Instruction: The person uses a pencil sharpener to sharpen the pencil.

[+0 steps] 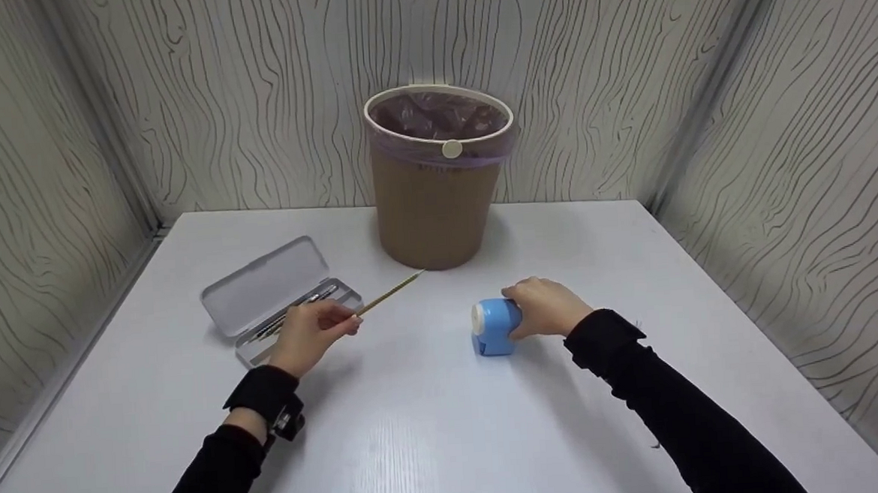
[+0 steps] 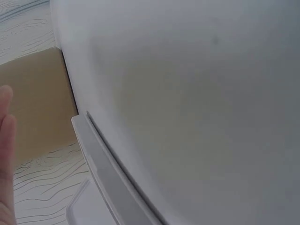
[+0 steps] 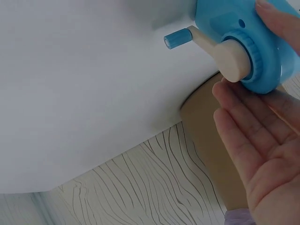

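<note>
My left hand (image 1: 313, 332) pinches a yellowish pencil (image 1: 390, 293) near one end, its pale tip pointing away toward the bin. Beneath and behind that hand lies an open grey pencil case (image 1: 264, 282) with several pencils (image 1: 292, 310) inside. On the right, my right hand (image 1: 547, 306) holds a blue crank pencil sharpener (image 1: 496, 324) on the table, thumb on one side and fingers on the other. The right wrist view shows its cream crank (image 3: 232, 60) and blue handle knob (image 3: 178, 38). Only fingertips (image 2: 5, 105) of the left hand appear in the left wrist view.
A brown waste bin (image 1: 433, 209) with a purple liner stands at the back middle of the white table (image 1: 388, 429). Panels with a wood-grain pattern (image 1: 251, 98) enclose the back and both sides.
</note>
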A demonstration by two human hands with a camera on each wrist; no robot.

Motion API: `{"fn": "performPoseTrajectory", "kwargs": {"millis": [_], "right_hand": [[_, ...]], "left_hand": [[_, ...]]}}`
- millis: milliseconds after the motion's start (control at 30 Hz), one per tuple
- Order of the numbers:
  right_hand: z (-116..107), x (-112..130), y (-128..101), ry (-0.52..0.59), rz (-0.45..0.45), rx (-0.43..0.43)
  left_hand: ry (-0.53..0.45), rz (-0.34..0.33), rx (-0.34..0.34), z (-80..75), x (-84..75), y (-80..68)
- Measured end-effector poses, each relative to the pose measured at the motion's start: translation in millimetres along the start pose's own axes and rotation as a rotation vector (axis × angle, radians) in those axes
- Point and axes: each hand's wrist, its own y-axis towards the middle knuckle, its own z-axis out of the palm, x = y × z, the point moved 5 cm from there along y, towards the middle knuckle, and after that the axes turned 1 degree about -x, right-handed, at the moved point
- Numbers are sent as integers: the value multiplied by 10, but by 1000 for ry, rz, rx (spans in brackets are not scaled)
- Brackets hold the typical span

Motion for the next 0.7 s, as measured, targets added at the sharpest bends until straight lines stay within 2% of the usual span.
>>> {"fn": "performPoseTrajectory", "kwargs": {"millis": [200, 367, 467, 600, 700], "right_hand": [[16, -48, -45, 106, 37, 4], [0, -79, -68, 168, 44, -32], [-7, -95, -64, 195, 56, -58], [-34, -84, -69, 241, 67, -121], [-79, -10, -80, 287, 27, -213]], "left_hand": [[-83, -17, -13, 91, -35, 3], [-160, -64, -15, 185, -65, 2], [-202, -70, -31, 254, -104, 5], [-256, -73, -54, 363, -170, 15], [-299, -85, -70, 458, -224, 33]]}}
